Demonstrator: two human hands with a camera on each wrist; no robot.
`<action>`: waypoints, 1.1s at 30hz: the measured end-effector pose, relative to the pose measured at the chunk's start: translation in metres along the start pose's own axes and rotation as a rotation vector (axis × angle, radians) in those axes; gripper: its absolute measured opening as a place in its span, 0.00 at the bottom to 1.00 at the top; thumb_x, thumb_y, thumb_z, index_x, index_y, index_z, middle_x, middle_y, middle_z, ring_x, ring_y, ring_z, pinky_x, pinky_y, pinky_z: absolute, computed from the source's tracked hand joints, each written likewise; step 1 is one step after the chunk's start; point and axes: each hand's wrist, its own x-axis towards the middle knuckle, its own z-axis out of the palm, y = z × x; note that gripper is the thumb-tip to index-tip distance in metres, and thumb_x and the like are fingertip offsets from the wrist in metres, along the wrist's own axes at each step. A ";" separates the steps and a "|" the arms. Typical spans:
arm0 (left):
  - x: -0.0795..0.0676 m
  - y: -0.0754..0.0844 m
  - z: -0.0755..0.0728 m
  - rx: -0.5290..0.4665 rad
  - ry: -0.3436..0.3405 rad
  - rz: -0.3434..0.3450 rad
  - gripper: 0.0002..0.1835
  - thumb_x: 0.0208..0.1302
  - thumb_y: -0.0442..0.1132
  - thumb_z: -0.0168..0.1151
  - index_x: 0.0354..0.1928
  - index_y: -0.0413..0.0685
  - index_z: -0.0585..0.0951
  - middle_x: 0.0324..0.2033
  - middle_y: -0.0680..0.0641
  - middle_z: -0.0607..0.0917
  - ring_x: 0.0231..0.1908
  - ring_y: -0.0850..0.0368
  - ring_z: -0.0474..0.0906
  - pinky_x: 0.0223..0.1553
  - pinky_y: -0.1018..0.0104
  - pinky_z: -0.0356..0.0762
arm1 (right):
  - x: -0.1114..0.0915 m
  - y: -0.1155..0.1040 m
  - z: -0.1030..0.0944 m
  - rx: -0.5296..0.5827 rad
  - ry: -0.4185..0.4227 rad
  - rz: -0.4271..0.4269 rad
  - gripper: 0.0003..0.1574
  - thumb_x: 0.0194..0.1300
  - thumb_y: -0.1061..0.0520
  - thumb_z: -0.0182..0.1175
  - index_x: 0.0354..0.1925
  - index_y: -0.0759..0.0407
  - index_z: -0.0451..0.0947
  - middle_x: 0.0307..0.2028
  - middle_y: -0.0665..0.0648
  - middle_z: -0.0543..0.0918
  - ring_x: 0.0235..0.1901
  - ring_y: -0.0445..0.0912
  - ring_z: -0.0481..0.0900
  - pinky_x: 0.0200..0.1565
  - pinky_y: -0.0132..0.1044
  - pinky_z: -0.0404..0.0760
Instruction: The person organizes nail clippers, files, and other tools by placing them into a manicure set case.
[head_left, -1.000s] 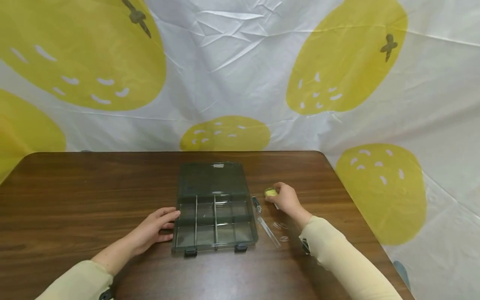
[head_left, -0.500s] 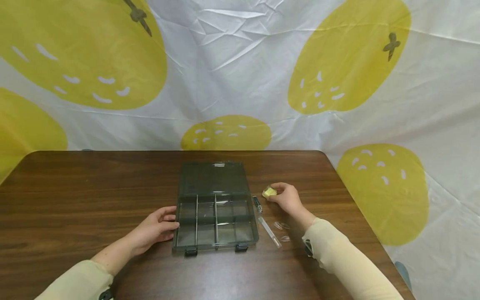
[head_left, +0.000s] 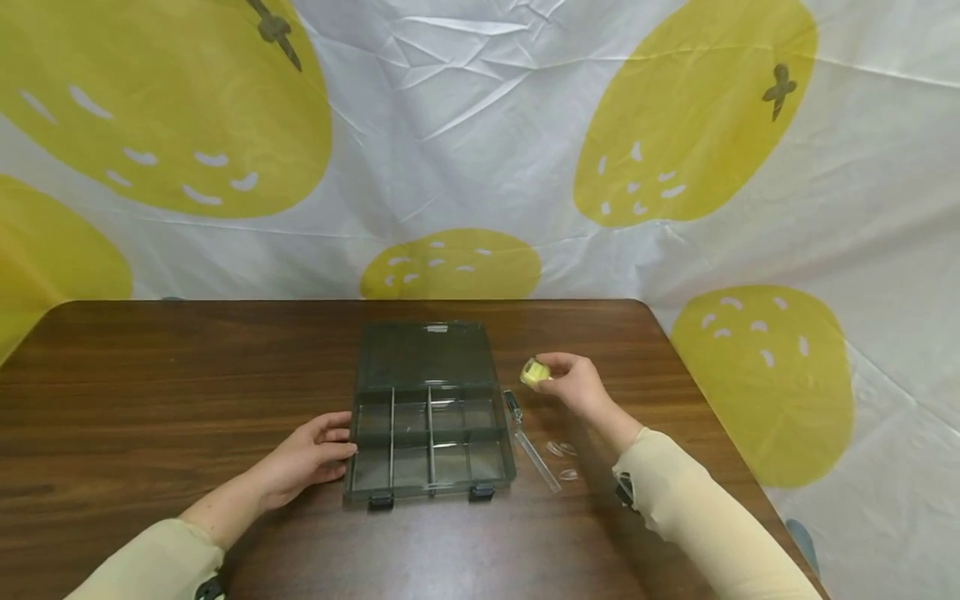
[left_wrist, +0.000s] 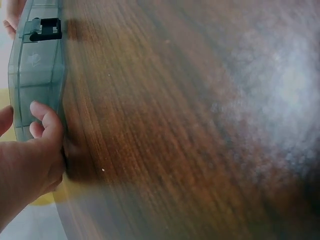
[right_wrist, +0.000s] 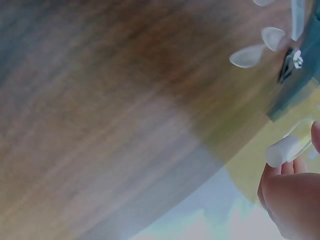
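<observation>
Up and a touch left in the head view: that was the yellow-and-clear item, which we saw shift with the right hand from the half-second-earlier frame; the box and left hand sat about the same.

Nearest, at lower left and lower right of the frame, we had two pale sleeves, left sleeve and right sleeve. Left hand, left of bottom centre, had fingers loosely bent and apart, tips touching the left side of the divided box; no firm grip that we could see. Box was see-through, dark, bottom centre, with two black latches on its near edge.

Just right of it we noted clear petal-shaped pieces, then a clear stick slanting toward a small dark item beside the box. Farther up, right of centre, the right hand pinched the yellow-and-clear item between thumb and fingers; we couldn't tell its clearance over the brown table. Right wrist view gave us a white cylinder at those fingers.

Box's dark panel lay toward centre; behind the table hung fruit-print cloth.
</observation>
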 end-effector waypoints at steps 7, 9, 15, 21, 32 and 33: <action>-0.001 0.002 0.000 0.004 -0.002 0.003 0.37 0.66 0.35 0.53 0.70 0.32 0.46 0.63 0.27 0.56 0.52 0.51 0.70 0.45 0.66 0.77 | -0.001 -0.014 -0.002 -0.003 -0.050 -0.039 0.27 0.51 0.68 0.65 0.53 0.70 0.75 0.49 0.69 0.80 0.45 0.55 0.81 0.43 0.33 0.80; -0.001 0.002 0.000 -0.004 0.001 0.000 0.37 0.66 0.35 0.53 0.70 0.32 0.46 0.63 0.27 0.56 0.50 0.53 0.70 0.44 0.67 0.77 | -0.002 -0.018 -0.002 -0.004 -0.066 -0.056 0.28 0.51 0.68 0.65 0.53 0.70 0.75 0.49 0.70 0.80 0.45 0.56 0.81 0.43 0.34 0.80; 0.000 0.001 0.001 -0.028 -0.007 0.009 0.37 0.67 0.33 0.52 0.70 0.31 0.45 0.61 0.29 0.58 0.43 0.60 0.72 0.39 0.70 0.77 | -0.003 -0.030 0.001 0.005 -0.095 -0.100 0.28 0.51 0.68 0.65 0.53 0.70 0.75 0.51 0.69 0.79 0.47 0.58 0.80 0.46 0.37 0.81; -0.002 0.000 0.003 -0.044 -0.005 0.012 0.36 0.67 0.32 0.52 0.70 0.32 0.45 0.56 0.33 0.63 0.39 0.62 0.72 0.37 0.71 0.77 | -0.005 -0.037 0.004 0.023 -0.137 -0.131 0.28 0.52 0.68 0.66 0.53 0.70 0.75 0.51 0.70 0.78 0.48 0.58 0.80 0.46 0.36 0.80; -0.005 -0.002 0.006 -0.061 0.001 0.003 0.37 0.66 0.30 0.52 0.70 0.33 0.44 0.56 0.33 0.60 0.40 0.61 0.72 0.37 0.70 0.78 | -0.012 -0.049 0.018 0.027 -0.224 -0.176 0.28 0.51 0.68 0.66 0.53 0.71 0.75 0.49 0.69 0.80 0.43 0.51 0.81 0.41 0.30 0.80; -0.005 -0.001 0.006 -0.062 -0.003 0.003 0.37 0.66 0.30 0.52 0.70 0.33 0.44 0.56 0.33 0.59 0.40 0.61 0.72 0.37 0.70 0.77 | -0.012 -0.050 0.020 0.023 -0.233 -0.179 0.28 0.51 0.68 0.67 0.53 0.71 0.76 0.48 0.69 0.81 0.42 0.50 0.81 0.41 0.30 0.80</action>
